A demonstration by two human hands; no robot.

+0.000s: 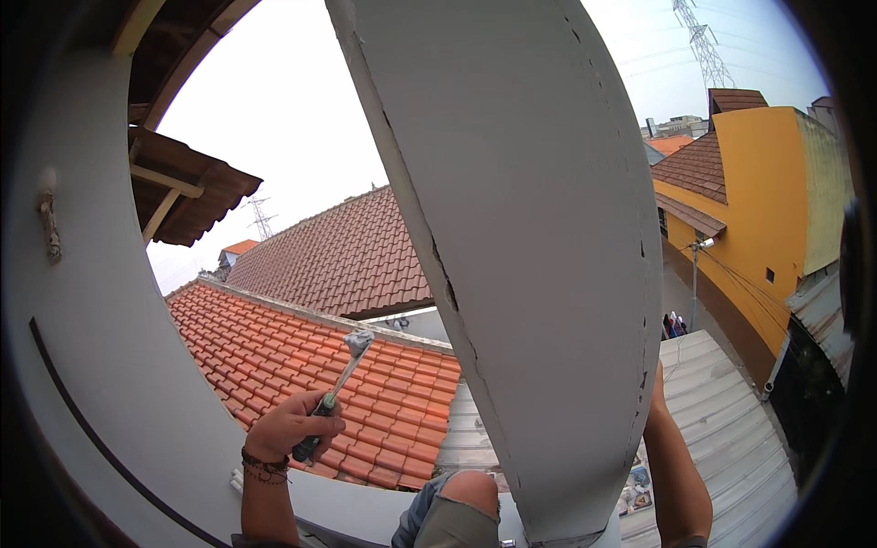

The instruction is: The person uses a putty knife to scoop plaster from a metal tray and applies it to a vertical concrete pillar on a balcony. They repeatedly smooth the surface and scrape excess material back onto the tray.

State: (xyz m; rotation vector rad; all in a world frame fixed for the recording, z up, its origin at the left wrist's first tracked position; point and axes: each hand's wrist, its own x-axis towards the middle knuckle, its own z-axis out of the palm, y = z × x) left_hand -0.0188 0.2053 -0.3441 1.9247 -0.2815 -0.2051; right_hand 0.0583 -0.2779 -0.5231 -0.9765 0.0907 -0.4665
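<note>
My left hand is closed round the dark green and black handle of a putty knife. The tool points up and to the right, and a lump of grey paste sits on its tip, apart from the pillar. In front of me rises a broad grey pillar with cracks and chipped gaps along both edges. My right hand is at the pillar's right edge; its fingers are hidden behind it, so their grip does not show.
My bent knee in torn jeans is by the pillar's foot, over a white ledge. A grey wall stands at left. Beyond and below lie an orange tiled roof and a corrugated metal roof.
</note>
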